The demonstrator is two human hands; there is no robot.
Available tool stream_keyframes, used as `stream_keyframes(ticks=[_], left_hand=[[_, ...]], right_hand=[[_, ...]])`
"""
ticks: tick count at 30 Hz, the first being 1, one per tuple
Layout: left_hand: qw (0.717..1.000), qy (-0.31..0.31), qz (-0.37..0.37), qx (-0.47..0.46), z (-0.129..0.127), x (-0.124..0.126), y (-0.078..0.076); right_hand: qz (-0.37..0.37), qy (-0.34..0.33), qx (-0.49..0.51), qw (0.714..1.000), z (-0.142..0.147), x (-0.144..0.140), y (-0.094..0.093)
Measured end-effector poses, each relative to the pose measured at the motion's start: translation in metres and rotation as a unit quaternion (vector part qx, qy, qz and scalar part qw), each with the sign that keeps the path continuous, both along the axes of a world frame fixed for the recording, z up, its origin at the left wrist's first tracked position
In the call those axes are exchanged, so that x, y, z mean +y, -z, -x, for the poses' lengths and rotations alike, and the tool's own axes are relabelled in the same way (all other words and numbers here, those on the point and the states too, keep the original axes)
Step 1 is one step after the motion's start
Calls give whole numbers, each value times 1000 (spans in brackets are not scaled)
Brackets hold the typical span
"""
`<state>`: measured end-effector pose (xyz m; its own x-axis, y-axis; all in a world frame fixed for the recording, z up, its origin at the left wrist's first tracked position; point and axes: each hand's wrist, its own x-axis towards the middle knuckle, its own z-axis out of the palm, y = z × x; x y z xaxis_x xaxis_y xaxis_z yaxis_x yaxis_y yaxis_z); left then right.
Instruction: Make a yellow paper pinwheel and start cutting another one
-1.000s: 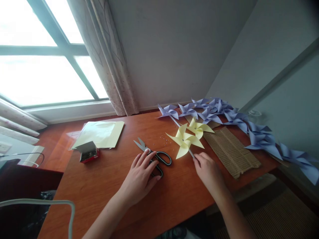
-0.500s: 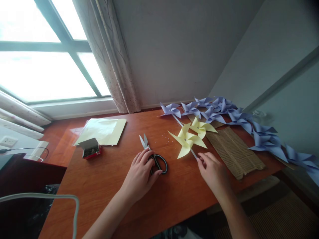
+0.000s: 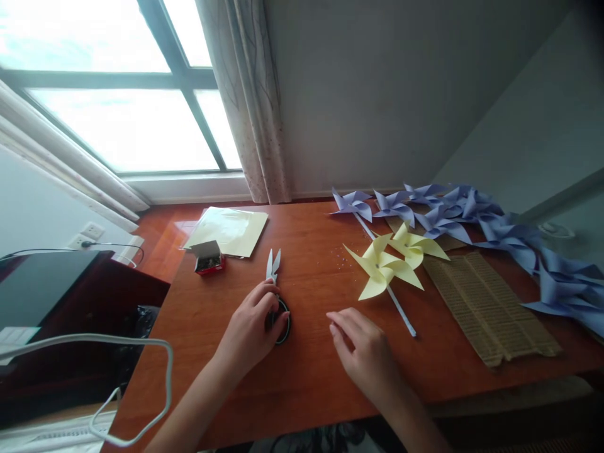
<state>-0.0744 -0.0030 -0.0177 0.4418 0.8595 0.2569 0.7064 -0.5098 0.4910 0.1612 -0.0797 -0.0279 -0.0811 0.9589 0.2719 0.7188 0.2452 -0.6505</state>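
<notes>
So, scissors (image 3: 272,274) pt fwd, axis fore-aft (blades (image 3: 270,263) parted); L hand (image 3: 250,328) clamped on them, R hand (image 3: 367,350) unclenched.

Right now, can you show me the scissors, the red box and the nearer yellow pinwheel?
Scissors (image 3: 272,274): head view, on the blades.
Red box (image 3: 211,270): head view, on its front wall.
Nearer yellow pinwheel (image 3: 383,274): head view, on paper near its centre.
</notes>
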Motion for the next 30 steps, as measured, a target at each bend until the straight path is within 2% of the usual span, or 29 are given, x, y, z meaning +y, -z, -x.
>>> stream_keyframes(ticks=[7, 17, 21, 30], left_hand=[[1000, -7, -9, 20, 14, 0, 0], [1000, -11, -10, 23, 14, 1, -2], [998, -44, -13, 41, 17, -1, -1], [993, -73, -44, 85, 36, 2, 4]], right_hand=[[30, -64, 18, 997, 22, 7, 0], [41, -60, 35, 997, 20, 4, 6], [39, -63, 36, 997, 20, 4, 7], [25, -66, 41, 997, 20, 3, 12]])
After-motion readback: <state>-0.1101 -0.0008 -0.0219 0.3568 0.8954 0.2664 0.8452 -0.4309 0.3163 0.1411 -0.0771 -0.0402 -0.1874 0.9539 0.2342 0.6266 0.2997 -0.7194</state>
